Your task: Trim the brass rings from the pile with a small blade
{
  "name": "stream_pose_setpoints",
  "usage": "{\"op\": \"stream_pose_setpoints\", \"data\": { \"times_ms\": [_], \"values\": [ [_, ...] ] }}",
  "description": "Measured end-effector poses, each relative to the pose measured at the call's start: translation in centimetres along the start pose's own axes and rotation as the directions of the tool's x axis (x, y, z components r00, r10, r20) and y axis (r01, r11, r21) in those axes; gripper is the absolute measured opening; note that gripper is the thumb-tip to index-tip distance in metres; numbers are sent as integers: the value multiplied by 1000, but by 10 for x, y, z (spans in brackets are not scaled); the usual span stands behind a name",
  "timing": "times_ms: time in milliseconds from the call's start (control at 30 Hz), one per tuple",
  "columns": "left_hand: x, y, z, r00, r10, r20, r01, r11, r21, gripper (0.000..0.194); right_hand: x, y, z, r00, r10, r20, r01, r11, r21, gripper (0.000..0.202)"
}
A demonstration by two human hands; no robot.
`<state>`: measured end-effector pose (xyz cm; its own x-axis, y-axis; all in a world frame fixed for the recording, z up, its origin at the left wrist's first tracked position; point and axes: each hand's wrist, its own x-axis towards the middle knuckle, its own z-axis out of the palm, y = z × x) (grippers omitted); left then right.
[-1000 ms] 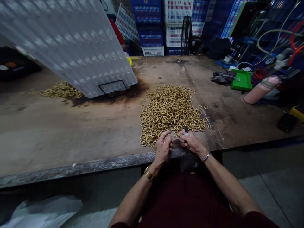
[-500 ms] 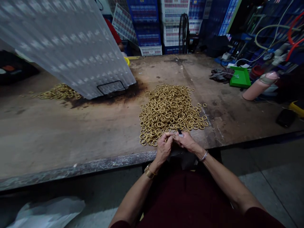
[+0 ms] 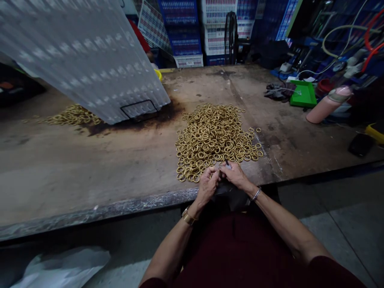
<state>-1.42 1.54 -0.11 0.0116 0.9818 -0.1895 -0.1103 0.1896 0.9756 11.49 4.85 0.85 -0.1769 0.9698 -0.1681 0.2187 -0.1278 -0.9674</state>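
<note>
A heap of brass-coloured rings (image 3: 214, 134) lies on the wooden table in front of me, its near edge just beyond my fingers. My left hand (image 3: 207, 185) is closed in a pinch at the table's front edge; what sits between its fingertips is too small to make out. Close against it, my right hand (image 3: 237, 176) is closed around a small grey tool with a black end (image 3: 228, 164), which sticks up past the fingers. The fingertips of both hands meet or nearly meet, and the tool's working end is hidden there.
A large translucent ribbed panel (image 3: 99, 64) stands tilted on the table (image 3: 90, 168), with more rings (image 3: 73, 116) behind its lower edge. At the right are a green tray (image 3: 303, 94), a pink bottle (image 3: 328, 106) and hoses. A person's red sleeve (image 3: 139, 36) shows behind the panel; stacked crates (image 3: 181, 30) rise beyond.
The view has shifted slightly. Both hands stay together at the heap's near edge, with only a small shift of the fingers and the tool.
</note>
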Motion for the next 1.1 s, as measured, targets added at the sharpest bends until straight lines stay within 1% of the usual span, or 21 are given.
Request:
{"op": "stream_pose_setpoints", "data": {
  "times_ms": [67, 133, 267, 367, 533, 600, 667, 733, 767, 800, 867, 933, 967, 1033, 1100],
  "values": [
    [-2, 2, 0, 996, -71, 48, 73, 996, -42, 35, -1, -2, 0, 1000, -4, 2, 4, 1000, -2, 20],
    [-5, 4, 1, 990, -109, 91, 119, 987, -108, 37, -1, -4, 0, 1000, -21, 8, 21, 1000, 3, 20],
    [-7, 8, 2, 985, -111, 131, 141, 959, -248, 38, -3, -5, -1, 998, -53, 21, 53, 998, 18, 21],
    [-8, 10, 1, 983, -104, 150, 147, 940, -308, 36, -3, -5, -1, 998, -51, 28, 50, 998, 48, 23],
    [-11, 9, -1, 979, -109, 172, 163, 925, -343, 33, -1, -2, 0, 999, 26, 24, -30, 986, 162, 26],
    [-12, 9, -2, 978, -118, 170, 173, 917, -360, 34, 0, 1, 0, 999, 41, -21, -37, 990, 134, 24],
    [-12, 10, -1, 979, -130, 156, 181, 908, -379, 35, -1, 5, -1, 997, 3, -82, -2, 1000, 19, 19],
    [-12, 10, 0, 981, -139, 135, 182, 903, -390, 37, -3, 8, -3, 991, -95, -97, 78, 983, -166, 17],
    [-12, 11, 0, 982, -140, 125, 178, 903, -390, 38, -5, 9, -3, 986, -154, -69, 129, 952, -277, 16],
    [-12, 11, 1, 983, -139, 116, 174, 906, -387, 39, -8, 11, -4, 978, -209, -23, 183, 902, -392, 17],
    [-12, 10, 1, 986, -136, 97, 163, 912, -376, 40, -13, 12, -4, 960, -263, 92, 265, 760, -594, 15],
    [-11, 9, 1, 988, -137, 77, 156, 922, -354, 42, -17, 12, -3, 956, -246, 158, 282, 631, -723, 14],
    [-11, 8, 1, 988, -138, 67, 152, 929, -338, 42, -18, 11, -3, 960, -225, 168, 272, 589, -761, 15],
    [-11, 6, 0, 989, -137, 51, 147, 941, -305, 43, -20, 7, -1, 970, -177, 167, 237, 533, -812, 17],
    [-11, 4, -1, 989, -139, 43, 146, 946, -291, 43, -21, 4, 2, 978, -137, 155, 203, 498, -843, 19]
  ]
}}
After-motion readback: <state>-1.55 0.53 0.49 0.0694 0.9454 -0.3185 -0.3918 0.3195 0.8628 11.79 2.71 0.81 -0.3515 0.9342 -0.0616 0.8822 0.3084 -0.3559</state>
